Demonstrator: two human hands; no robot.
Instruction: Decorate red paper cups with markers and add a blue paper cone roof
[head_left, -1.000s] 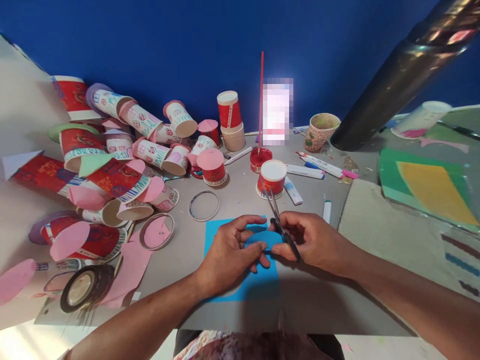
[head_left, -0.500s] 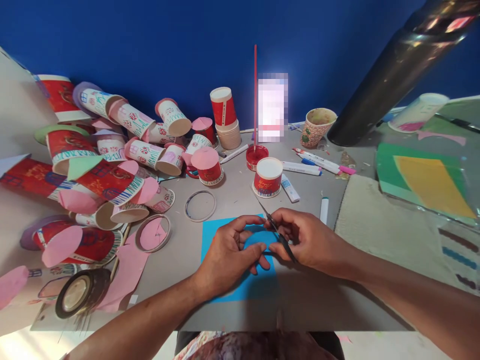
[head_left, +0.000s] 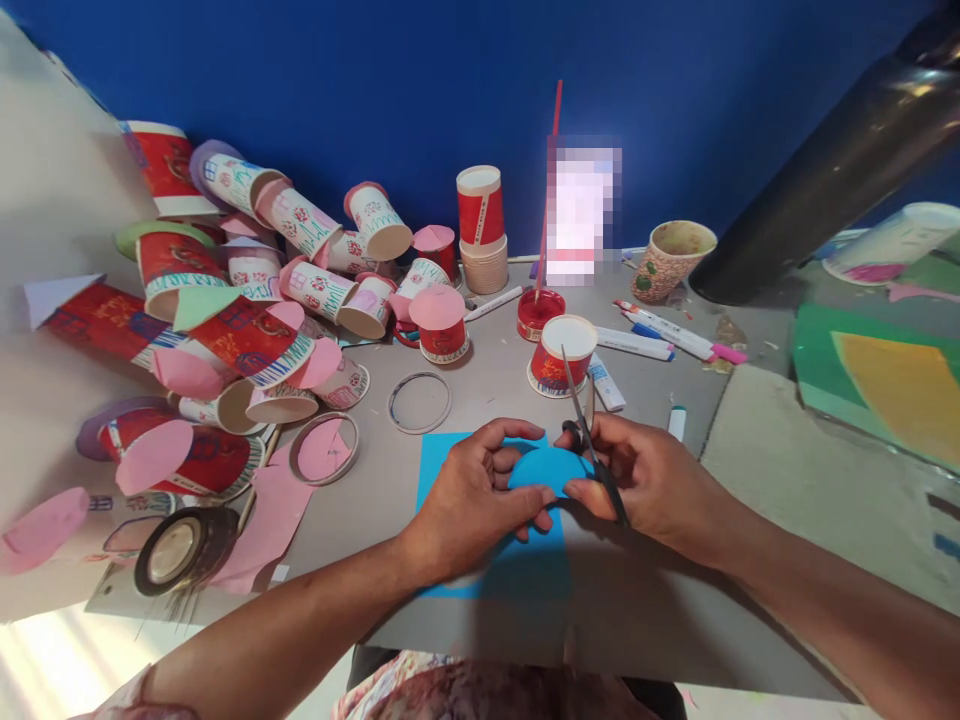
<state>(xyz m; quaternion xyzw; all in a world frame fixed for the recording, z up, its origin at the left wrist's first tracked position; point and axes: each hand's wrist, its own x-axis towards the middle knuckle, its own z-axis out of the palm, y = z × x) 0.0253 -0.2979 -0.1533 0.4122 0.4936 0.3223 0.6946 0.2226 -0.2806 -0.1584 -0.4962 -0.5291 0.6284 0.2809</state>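
My left hand pinches a round piece of blue paper between thumb and fingers. On its other side, my right hand touches the paper's edge with its thumb while closed around a pair of scissors. The scissors' blades point up and away from me, slightly apart. Below the hands a blue sheet of paper lies flat on the table. Just beyond the hands stands a red paper cup, upside down, its white base facing up.
Many decorated paper cups are heaped on the left, near pink paper scraps and a roll of black tape. Markers, a patterned cup and a black bottle stand or lie at right. A beige cloth covers the right side.
My view has shifted, so things on the table appear further right. The scissors have tilted more upright in my right hand, and their blades now show apart. Both hands stay on the blue paper.
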